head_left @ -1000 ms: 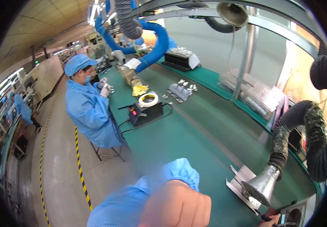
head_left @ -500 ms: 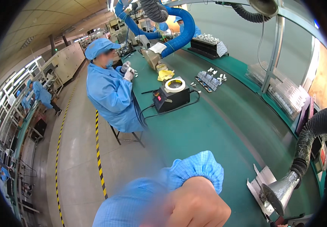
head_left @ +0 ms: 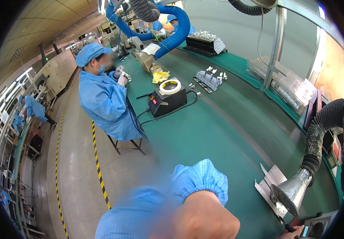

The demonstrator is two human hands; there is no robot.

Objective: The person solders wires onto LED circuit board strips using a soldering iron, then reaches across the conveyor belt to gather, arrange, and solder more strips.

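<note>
My left hand (head_left: 207, 218) is close in front of me at the bottom centre, beyond its blue elastic cuff. Its back and bent knuckles face up; the fingers curl under, so whatever they hold is hidden. At the lower right edge, part of my right hand (head_left: 294, 232) shows, closed round a slim black pen-like tool (head_left: 287, 227). The tool's thin end reaches toward a bent pale metal sheet (head_left: 264, 187). Above that sheet opens a foil-wrapped fume funnel (head_left: 291, 193).
A black box unit (head_left: 168, 104) with a tape roll (head_left: 170, 87) and cable stands on the green bench (head_left: 219, 135). Small white parts lie on a rack (head_left: 207, 82). Left, a seated co-worker (head_left: 104, 93) handles white pieces. Clear trays (head_left: 293, 93) line the right edge.
The view has turned slightly, shifting the bench items left. My right hand and the black tool have come into sight at the lower right. My left hand stays close in front, still curled.
</note>
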